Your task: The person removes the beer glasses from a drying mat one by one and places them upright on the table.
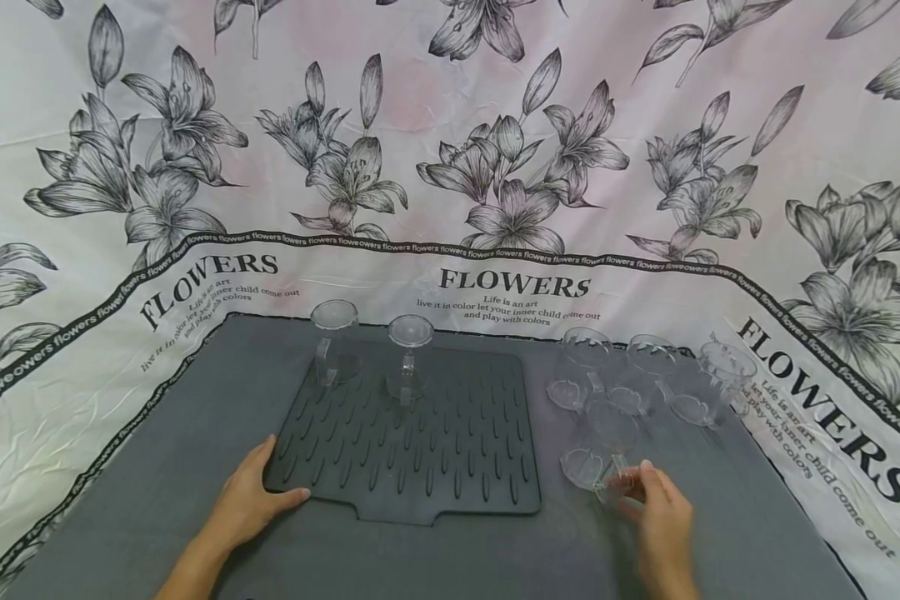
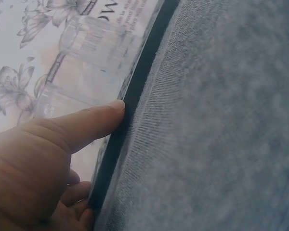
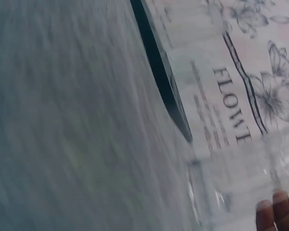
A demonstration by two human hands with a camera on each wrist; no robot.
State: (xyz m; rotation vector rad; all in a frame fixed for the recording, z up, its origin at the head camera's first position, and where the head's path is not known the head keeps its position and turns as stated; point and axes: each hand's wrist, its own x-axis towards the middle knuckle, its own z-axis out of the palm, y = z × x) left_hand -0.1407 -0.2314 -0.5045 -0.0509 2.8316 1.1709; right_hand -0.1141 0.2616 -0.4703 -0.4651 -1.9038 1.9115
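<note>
A dark ridged drying mat [image 1: 465,433] lies on the table. My left hand [image 1: 251,496] rests at its near-left corner, the thumb against the front edge and the fingers along the left side. In the left wrist view, the straight left thumb [image 2: 94,122] touches the mat's edge [image 2: 116,149]. My right hand [image 1: 656,508] pinches the handle of a clear mug [image 1: 596,454] to the right of the mat. The right wrist view shows fingertips [image 3: 279,207] beside the clear mug [image 3: 231,187]; part of that hand is cut off.
Two clear mugs, one at the far-left corner [image 1: 335,346] and another beside it [image 1: 408,358], stand on the mat. Three more, a left one [image 1: 585,367], a middle one [image 1: 651,375] and a right one [image 1: 723,379], stand at the back right. A flower-printed cloth [image 1: 517,292] borders the grey table [image 1: 487,558].
</note>
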